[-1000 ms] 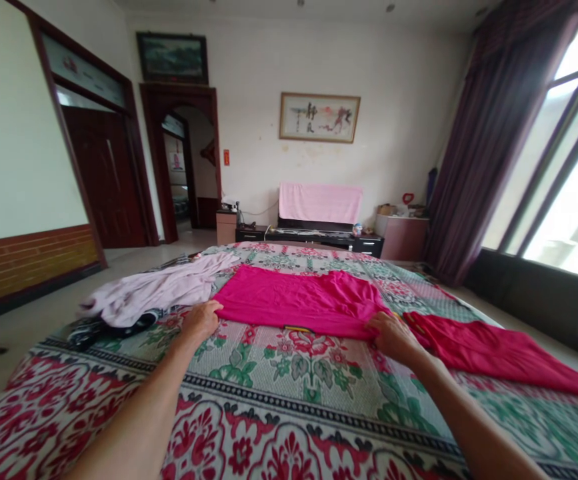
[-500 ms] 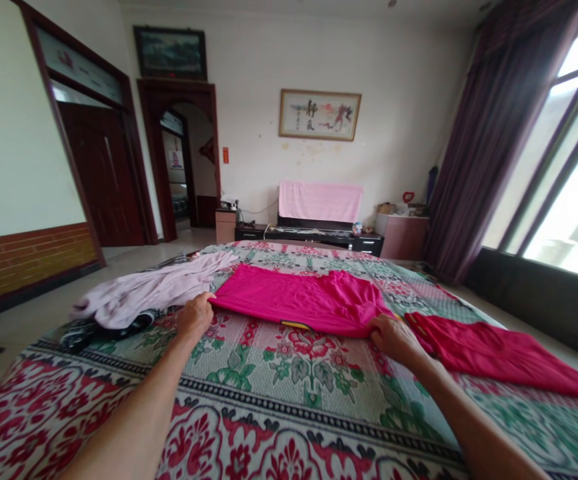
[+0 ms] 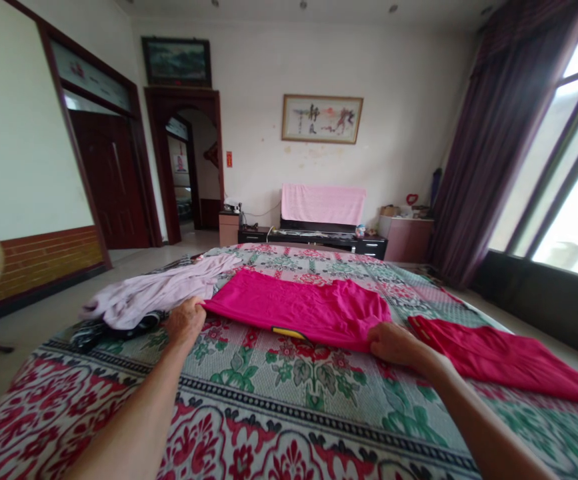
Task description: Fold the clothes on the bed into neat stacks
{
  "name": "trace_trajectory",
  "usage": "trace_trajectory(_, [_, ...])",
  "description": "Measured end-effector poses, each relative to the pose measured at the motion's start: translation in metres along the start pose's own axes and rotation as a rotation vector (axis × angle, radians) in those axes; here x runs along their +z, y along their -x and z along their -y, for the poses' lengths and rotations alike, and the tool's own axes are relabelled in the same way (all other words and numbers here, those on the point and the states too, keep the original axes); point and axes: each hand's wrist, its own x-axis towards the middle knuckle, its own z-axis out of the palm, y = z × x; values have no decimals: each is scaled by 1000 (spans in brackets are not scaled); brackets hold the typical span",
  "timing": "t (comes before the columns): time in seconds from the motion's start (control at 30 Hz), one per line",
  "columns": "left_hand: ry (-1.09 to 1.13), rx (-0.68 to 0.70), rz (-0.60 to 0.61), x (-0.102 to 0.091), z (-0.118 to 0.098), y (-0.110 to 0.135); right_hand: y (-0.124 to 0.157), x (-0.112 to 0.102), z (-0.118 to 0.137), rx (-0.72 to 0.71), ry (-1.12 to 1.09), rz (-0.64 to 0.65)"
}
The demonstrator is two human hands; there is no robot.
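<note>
A bright pink garment [image 3: 299, 307] lies folded flat on a bed with a floral cover [image 3: 279, 393]. My left hand [image 3: 185, 319] pinches its near left corner, fingers closed on the cloth. At the near right corner my right hand [image 3: 393, 343] grips the hem the same way. A small yellow tag [image 3: 285, 331] shows at the garment's near edge between my hands.
A pale lilac garment [image 3: 159, 293] is heaped on dark clothes at the bed's left. A second pink cloth [image 3: 499, 360] stretches along the right side. Beyond the bed stand a low black cabinet [image 3: 313, 238] draped with a pink towel, doorways at left and windows with purple curtains at right.
Both hands have drawn the pink garment's near edge slightly toward me and to the left. The view has shifted a little.
</note>
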Motion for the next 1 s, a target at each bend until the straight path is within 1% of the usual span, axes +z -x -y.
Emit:
trace_trajectory(0.1, [-30,-2,36,1,1,1,4,-8,6,-2,-14,61])
trace_trajectory(0.27, [-91,-3,-15,1,0,3,8,-13,15,-5,-18,111])
trace_trajectory(0.33, [-122,1,8,1,0,3,8,-12,12,-32,-12,144])
trace_trajectory(0.4, [-136,21,43,-1,2,2,7,-13,4,-73,-51,155])
trace_trajectory(0.47, [-120,42,29,-3,3,0,6,-16,-7,-76,-118,122])
trace_trajectory(0.53, [-96,67,-39,-4,1,-2,7,-20,-18,-9,-171,38])
trace_trajectory(0.6, [-86,113,-92,-4,-6,-1,9,-26,-29,99,-185,-84])
trace_trajectory(0.67, [-97,179,-92,0,-16,1,12,-30,-40,214,-188,-210])
trace_trajectory(0.73, [-111,260,-57,9,-26,5,16,-33,-50,305,-193,-286])
trace_trajectory(0.8, [-115,359,-9,20,-34,9,19,-32,-58,369,-205,-285])
trace_trajectory(0.87, [-116,448,30,31,-36,12,20,-29,-62,402,-207,-245])
trace_trajectory(1.0, [-106,561,52,46,-28,11,16,-16,-63,417,-207,-189])
